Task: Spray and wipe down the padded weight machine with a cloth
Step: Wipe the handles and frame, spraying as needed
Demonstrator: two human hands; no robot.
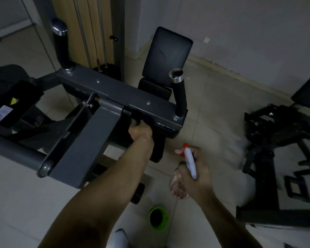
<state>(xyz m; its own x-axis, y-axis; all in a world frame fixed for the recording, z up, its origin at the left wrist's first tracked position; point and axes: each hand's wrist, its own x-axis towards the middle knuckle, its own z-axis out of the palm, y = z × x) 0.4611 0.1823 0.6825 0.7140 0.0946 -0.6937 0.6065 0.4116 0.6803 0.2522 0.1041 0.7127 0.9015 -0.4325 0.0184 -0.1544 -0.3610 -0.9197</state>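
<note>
My left hand (140, 131) is up at the grey beam (115, 90), fingers curled on a dark bundle (136, 121) pressed to its lower edge. My right hand (195, 170) grips the spray bottle (190, 161), orange nozzle forward. A green cup (158, 219) sits on the tiles below.

Pale square floor tiles (213, 97) ran to a beige skirting strip (240, 73) under a plain grey-white wall (249, 29). A light wooden panel (66, 13) stood at the back. The light was dim.
</note>
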